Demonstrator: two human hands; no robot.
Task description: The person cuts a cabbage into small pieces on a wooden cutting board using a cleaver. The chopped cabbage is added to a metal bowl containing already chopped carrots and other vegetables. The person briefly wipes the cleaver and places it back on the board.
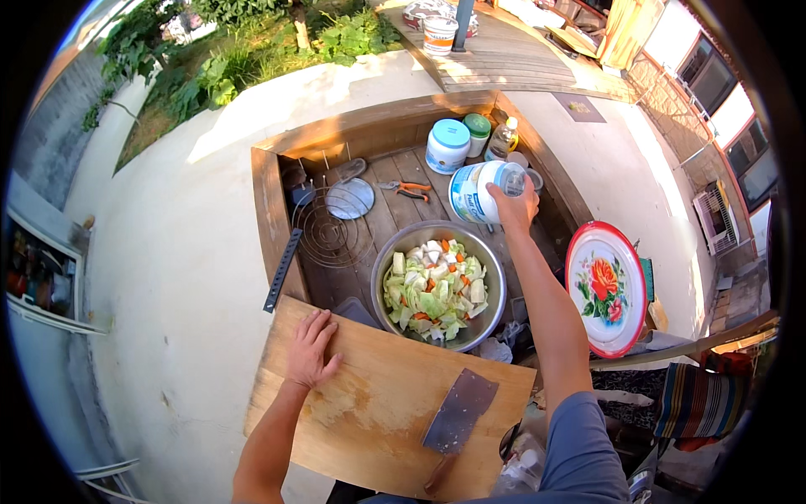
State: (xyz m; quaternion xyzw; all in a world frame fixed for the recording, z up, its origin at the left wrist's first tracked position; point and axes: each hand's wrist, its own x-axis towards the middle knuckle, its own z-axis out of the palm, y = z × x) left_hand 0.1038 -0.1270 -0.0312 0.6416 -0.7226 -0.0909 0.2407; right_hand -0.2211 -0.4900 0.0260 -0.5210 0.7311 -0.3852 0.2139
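A wooden cutting board (pixel 378 409) lies in front of me, and my left hand (pixel 313 349) rests palm down on its upper left part, holding nothing. On the board's right side lies a cleaver (pixel 461 409) with a wooden handle. My right hand (pixel 517 200) grips a large white plastic jar (pixel 469 192) with a blue and green label, tilted sideways above the wooden box. Below the jar stands a steel bowl (pixel 497 296) of chopped cabbage (pixel 428 296), orange carrot pieces and white chunks.
Inside the wooden box (pixel 378 129) are a blue-lidded jar (pixel 448 148), a green-lidded jar (pixel 477 135), an oil bottle (pixel 502 140), orange-handled pliers (pixel 409 188), a wire rack (pixel 332 227) and a round metal lid (pixel 350 198). A red-rimmed floral enamel tray (pixel 606 290) stands at the right.
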